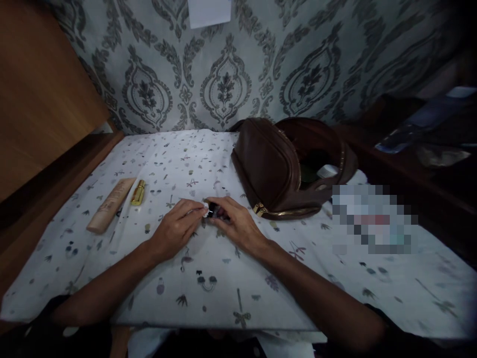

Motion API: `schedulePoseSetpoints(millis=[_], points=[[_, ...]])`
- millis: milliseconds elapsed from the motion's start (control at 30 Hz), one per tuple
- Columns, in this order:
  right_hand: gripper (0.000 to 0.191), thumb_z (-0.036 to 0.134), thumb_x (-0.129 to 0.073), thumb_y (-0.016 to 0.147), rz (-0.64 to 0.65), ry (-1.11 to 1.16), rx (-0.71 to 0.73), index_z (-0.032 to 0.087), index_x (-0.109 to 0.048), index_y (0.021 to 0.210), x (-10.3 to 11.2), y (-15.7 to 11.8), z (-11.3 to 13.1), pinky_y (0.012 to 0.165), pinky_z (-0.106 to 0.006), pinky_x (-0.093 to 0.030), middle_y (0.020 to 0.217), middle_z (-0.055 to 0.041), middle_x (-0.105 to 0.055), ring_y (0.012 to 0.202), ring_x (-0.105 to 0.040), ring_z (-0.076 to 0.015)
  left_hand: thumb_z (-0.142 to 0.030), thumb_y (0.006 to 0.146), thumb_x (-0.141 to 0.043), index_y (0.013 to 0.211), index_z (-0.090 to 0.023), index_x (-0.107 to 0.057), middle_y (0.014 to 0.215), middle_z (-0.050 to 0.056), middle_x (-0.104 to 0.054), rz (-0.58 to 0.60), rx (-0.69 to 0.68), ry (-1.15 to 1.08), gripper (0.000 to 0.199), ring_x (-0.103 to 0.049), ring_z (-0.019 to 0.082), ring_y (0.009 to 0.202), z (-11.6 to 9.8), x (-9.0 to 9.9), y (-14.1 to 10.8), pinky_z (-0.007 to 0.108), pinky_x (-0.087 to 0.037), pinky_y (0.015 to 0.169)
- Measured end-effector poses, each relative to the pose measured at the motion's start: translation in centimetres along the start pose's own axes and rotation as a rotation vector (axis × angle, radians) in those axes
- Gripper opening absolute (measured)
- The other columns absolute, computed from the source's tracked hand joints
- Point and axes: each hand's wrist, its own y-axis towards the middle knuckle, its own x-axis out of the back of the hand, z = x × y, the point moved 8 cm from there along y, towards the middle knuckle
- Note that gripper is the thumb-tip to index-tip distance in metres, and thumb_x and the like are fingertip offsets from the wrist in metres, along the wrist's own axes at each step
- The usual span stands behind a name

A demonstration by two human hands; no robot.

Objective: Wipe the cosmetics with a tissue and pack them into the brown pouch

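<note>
Dark sleeves [85, 343] are filling the lower corners, nearest the camera, and two bare forearms [115, 278] are reaching inward from them over the tabletop [208, 308]. White cloth printed with small motifs is covering this surface.

Hands: both are meeting near the middle of the tabletop, at a small dark object [213, 210] with a white end. Left hand [177, 228] is closing its fingertips narrowly on the white end; right hand [240, 226] is holding the dark part between thumb and fingers, its grip also narrow. Fingers are covering much of the object (identity: cannot tell), and it is pointing its white end toward the left hand.

Left side: a beige tube [112, 206] is lying aslant on the cloth, its rounded end pointing toward the camera. Just beside it, to its right, a small gold bottle [138, 194] is resting, well apart from the hands.

Right side: a brown bag [264, 169] is sitting beyond the right hand, near the patterned wall [225, 84]. Its zipped mouth is gaping open, and a white item [328, 171] is showing at the opening. A gold zipper pull [260, 209] is hanging at the bag's near corner. Further right, a pixelated patch [376, 219] is hiding part of the tabletop.

Above, a white sheet [209, 12] is showing against the wall.
</note>
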Motion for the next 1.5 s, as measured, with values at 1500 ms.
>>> schedulePoseSetpoints(millis=[1500], points=[[0.047, 0.048, -0.077, 0.074, 0.2, 1.128, -0.415, 0.021, -0.06, 0.107, -3.1, -0.1, 0.1, 0.07, -0.027, -0.05, 0.084, -0.0022, -0.069, 0.077, -0.068, -0.0157, -0.024, 0.088, -0.057, 0.089, -0.019, -0.057, 0.092, 0.004, -0.067, -0.123, 0.544, -0.358, 0.005, -0.063, 0.019, 0.091, 4.8, 0.5, -0.9, 0.031, -0.049, 0.083]])
